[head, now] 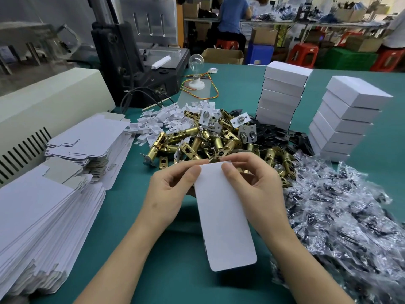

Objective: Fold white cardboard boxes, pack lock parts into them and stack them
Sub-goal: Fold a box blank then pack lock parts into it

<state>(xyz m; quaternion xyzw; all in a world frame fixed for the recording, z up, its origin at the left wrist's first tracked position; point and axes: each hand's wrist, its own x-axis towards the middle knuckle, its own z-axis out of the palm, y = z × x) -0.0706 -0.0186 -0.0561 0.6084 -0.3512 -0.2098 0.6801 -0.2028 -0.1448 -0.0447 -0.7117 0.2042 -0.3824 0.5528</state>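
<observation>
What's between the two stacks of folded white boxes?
Head view: black plates lie between the left stack and right stack at their bases; bare green table beyond.

both hands (173, 189) pinching white box blank (221, 216), brass latches (210, 143) behind

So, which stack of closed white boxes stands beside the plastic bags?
The right stack; its foot meets the plastic bags. The left stack stands behind black plates.

The worktop (241, 93) is teal green. The latch pile (208, 141) is brass-gold with silver plates. Left of it, box blanks (39, 211) are white with grey backs. Right of it, closed boxes (282, 95) are white and bags (341, 216) clear over black. Before it, the held carton (221, 211) is plain white.
</observation>
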